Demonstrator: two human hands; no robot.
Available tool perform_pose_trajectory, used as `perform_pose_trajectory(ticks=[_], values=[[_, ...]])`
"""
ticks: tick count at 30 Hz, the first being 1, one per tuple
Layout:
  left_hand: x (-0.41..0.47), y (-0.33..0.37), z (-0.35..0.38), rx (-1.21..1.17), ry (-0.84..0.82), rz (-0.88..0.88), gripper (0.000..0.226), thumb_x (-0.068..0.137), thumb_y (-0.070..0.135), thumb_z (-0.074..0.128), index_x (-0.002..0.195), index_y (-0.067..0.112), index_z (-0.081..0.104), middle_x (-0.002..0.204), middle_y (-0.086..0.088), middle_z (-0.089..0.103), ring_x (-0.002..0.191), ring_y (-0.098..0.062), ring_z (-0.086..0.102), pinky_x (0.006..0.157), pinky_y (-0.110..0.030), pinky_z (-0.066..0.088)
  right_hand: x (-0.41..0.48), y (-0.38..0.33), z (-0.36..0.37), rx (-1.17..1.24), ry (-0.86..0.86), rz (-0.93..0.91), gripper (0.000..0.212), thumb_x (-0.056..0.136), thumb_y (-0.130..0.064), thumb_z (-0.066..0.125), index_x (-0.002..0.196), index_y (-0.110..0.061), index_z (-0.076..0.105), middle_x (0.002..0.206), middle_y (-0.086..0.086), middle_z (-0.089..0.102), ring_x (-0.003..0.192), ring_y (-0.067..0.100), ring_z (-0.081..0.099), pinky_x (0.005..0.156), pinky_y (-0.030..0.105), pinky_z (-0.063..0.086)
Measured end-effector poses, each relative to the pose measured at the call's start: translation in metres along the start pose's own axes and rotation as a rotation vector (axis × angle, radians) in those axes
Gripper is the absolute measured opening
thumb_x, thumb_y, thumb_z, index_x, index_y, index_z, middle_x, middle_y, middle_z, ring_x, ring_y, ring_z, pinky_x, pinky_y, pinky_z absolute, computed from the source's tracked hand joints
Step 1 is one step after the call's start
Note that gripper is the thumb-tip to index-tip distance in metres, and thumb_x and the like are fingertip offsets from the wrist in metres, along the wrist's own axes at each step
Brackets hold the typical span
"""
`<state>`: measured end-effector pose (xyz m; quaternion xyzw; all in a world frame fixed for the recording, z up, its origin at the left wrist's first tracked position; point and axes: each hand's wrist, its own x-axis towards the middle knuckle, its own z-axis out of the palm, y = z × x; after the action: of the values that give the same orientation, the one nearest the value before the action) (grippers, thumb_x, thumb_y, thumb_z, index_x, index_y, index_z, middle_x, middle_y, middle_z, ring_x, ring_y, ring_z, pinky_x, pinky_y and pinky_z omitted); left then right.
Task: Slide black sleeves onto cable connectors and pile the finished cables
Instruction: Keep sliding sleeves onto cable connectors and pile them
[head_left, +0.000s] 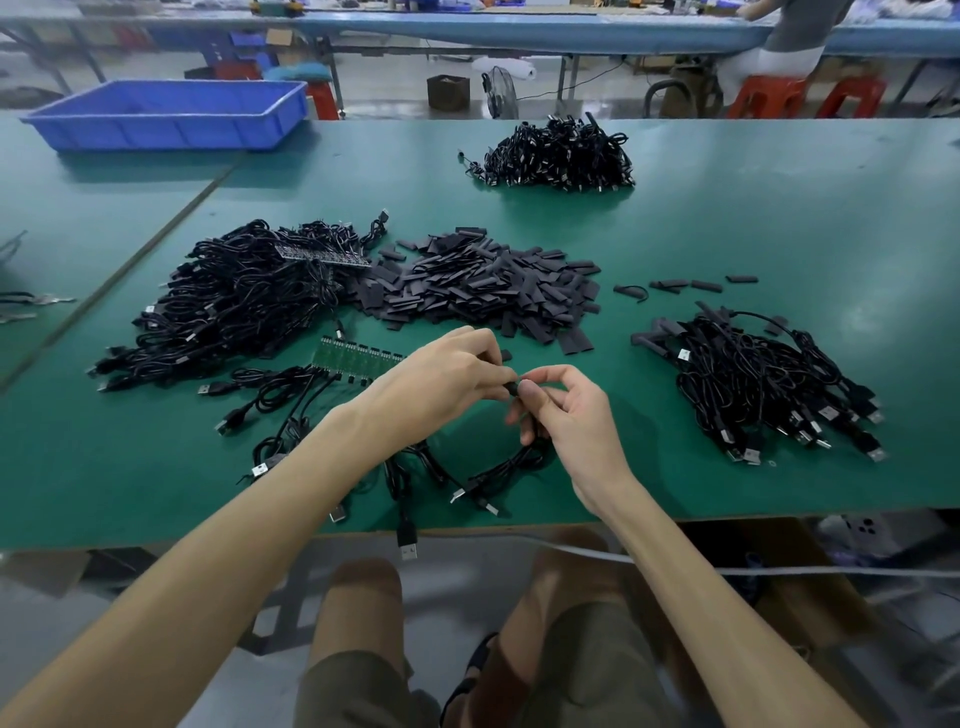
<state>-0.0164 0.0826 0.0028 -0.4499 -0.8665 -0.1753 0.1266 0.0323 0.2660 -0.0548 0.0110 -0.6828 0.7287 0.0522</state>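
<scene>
Over the near edge of the green surface (727, 234), fingers of the left hand (441, 379) pinch a black sleeve (511, 388) against the cable (498, 467) end gripped by fingers of the right hand (566, 415), just short of the sleeve heap (483, 286).

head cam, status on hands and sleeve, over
Left hand, right hand both pinching black sleeve at cable end. Seating not visible. Path to cable pile on right clear.

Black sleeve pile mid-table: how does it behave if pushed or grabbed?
Probably scatters, not shifts as one: the sleeve pile is loose separate pieces, with strays lying on the table. Pieces look flat and thin, so likely light, unlikely to roll.
</scene>
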Motion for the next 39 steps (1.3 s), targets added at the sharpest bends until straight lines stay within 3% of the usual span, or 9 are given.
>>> perform_pose_trajectory(ticks=[3,6,10,13,20,25,32,39], values=[[0.003,-0.003,-0.002,-0.141,-0.053,-0.109,0.018,0.092,0.024,0.073,0.104,0.013,0.080,0.095,-0.004,0.063,0.082,-0.014,0.055,0.077,-0.026,0.046,0.000,0.000,-0.001,0.001,-0.022,0.004,0.012,0.104,-0.016,0.062,0.103,-0.004,0.058,0.075,0.009,0.075,0.051,0.018,0.056,0.055,0.023,0.048],[0.004,-0.007,-0.001,-0.301,-0.115,-0.241,0.014,0.092,0.022,0.074,0.105,0.019,0.081,0.088,-0.001,0.068,0.069,-0.006,0.061,0.065,-0.013,0.045,-0.001,0.000,0.000,-0.041,-0.020,-0.005,0.015,0.105,-0.020,0.061,0.102,-0.005,0.059,0.078,0.009,0.077,0.054,0.017,0.061,0.057,0.020,0.047],[-0.001,-0.016,0.006,-0.431,-0.092,-0.419,0.010,0.095,0.018,0.071,0.095,0.019,0.081,0.066,0.019,0.067,0.054,0.002,0.058,0.055,-0.013,0.045,-0.002,0.000,0.003,-0.096,-0.021,-0.020,0.019,0.104,-0.026,0.062,0.104,-0.007,0.062,0.087,0.006,0.079,0.070,0.017,0.071,0.071,0.024,0.053],[-0.003,-0.021,0.005,-0.481,-0.117,-0.492,0.013,0.096,0.022,0.069,0.085,0.023,0.077,0.064,0.009,0.069,0.049,-0.005,0.057,0.054,-0.019,0.048,-0.001,0.001,0.003,-0.152,-0.031,-0.034,0.007,0.098,-0.013,0.070,0.104,-0.012,0.067,0.088,0.003,0.078,0.081,0.018,0.075,0.085,0.030,0.058],[-0.008,-0.025,-0.003,-0.656,-0.240,-0.567,0.013,0.093,0.026,0.074,0.088,0.017,0.080,0.063,0.001,0.068,0.052,-0.011,0.055,0.054,-0.019,0.048,-0.001,0.002,0.002,-0.191,-0.015,-0.063,0.013,0.089,-0.004,0.077,0.095,-0.015,0.076,0.082,0.001,0.078,0.079,0.017,0.076,0.078,0.022,0.057],[-0.008,-0.027,-0.007,-0.670,-0.328,-0.561,0.012,0.092,0.027,0.074,0.094,0.018,0.082,0.061,0.005,0.066,0.052,-0.008,0.056,0.056,-0.017,0.048,-0.002,0.002,0.002,-0.198,-0.013,-0.064,0.011,0.089,-0.005,0.078,0.095,-0.014,0.077,0.080,0.003,0.078,0.076,0.019,0.076,0.078,0.025,0.059],[-0.008,-0.024,-0.005,-0.742,-0.321,-0.615,0.012,0.091,0.029,0.076,0.088,0.020,0.082,0.066,0.000,0.068,0.055,-0.011,0.054,0.058,-0.020,0.049,-0.002,0.001,0.003,-0.228,-0.020,-0.058,0.010,0.087,-0.005,0.081,0.095,-0.011,0.078,0.078,0.002,0.078,0.071,0.018,0.076,0.073,0.022,0.057],[-0.010,-0.026,-0.004,-0.760,-0.305,-0.635,0.013,0.088,0.028,0.078,0.095,0.017,0.082,0.070,-0.001,0.071,0.056,-0.010,0.055,0.060,-0.020,0.051,-0.002,0.001,0.002,-0.203,-0.040,-0.058,0.012,0.085,-0.005,0.082,0.093,-0.013,0.081,0.079,0.002,0.079,0.072,0.020,0.076,0.076,0.026,0.059]])
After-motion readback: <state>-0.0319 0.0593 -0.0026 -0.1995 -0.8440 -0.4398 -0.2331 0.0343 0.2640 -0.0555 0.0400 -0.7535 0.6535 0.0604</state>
